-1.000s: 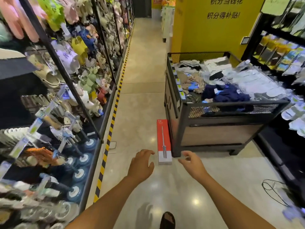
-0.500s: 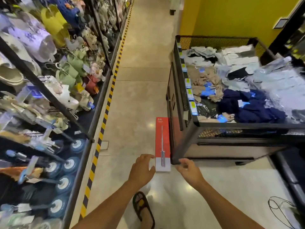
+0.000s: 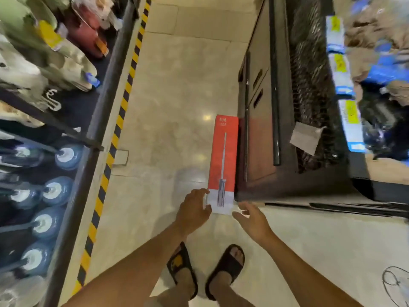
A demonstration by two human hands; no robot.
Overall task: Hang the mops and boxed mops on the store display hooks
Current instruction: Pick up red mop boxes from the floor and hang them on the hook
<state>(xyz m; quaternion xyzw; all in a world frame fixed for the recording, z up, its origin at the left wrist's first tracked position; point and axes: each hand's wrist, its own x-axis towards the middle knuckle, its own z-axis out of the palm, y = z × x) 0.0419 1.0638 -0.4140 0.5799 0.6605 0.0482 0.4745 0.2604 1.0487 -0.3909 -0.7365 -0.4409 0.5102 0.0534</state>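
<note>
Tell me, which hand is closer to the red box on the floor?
Left. The left hand touches the boxed mop at the left edge of its white end; the right hand hovers open just off its near right corner.

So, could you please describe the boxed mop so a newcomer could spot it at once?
Find the dark merchandise bin on the aisle's right side. On the floor beside its left wall lies the boxed mop, long and flat. It is the only red box there, white at the near end, with a mop pictured along it.

Boxed mop (image 3: pixel 223 160) lies on tiled floor (image 3: pixel 177 96).
</note>
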